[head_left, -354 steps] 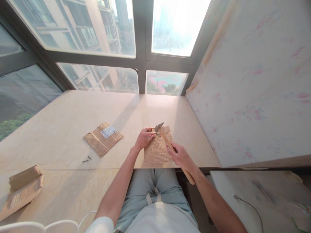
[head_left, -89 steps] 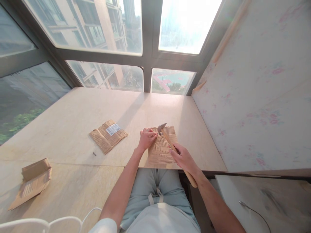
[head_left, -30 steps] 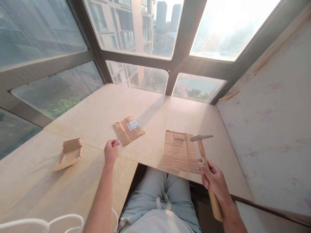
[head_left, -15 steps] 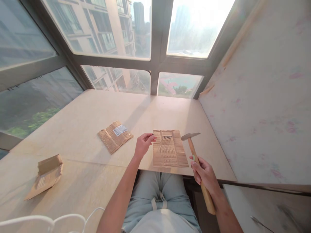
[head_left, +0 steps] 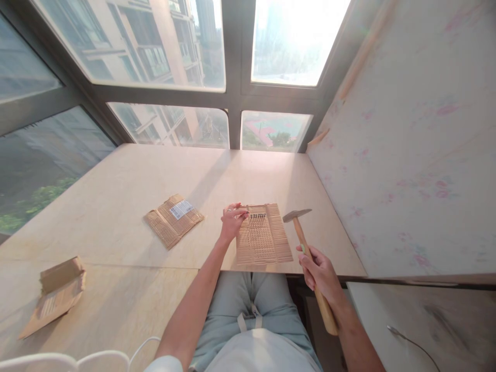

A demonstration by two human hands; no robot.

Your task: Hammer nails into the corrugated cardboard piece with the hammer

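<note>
1. Left hand [head_left: 231,223] shifts from just beside the corrugated cardboard [head_left: 278,235] half a second ago to its far-left corner, next to the row of nails [head_left: 258,217].
2. Left fingers pinched together on a nail [head_left: 247,213]; mostly hidden, too small to tell which way it points.
3. Right hand [head_left: 318,269] has fingers wrapped round the wooden handle of the hammer [head_left: 301,232].
4. Hammer is off the cardboard's right side, apart from it; head is above the tabletop [head_left: 151,165], exact height can't be told.
5. Handle's long axis slants: butt near the person and to the right, head end away and leftward.
6. Hammer head sits crosswise, blunt end pointing left toward the nails, thin end right and slightly away.
7. Row runs left-right near the cardboard's far edge, nails slanted in view.
8. Labelled cardboard piece [head_left: 166,225] lies flat to the left; folded carton [head_left: 58,305] rests further left, nearer the person.
</note>
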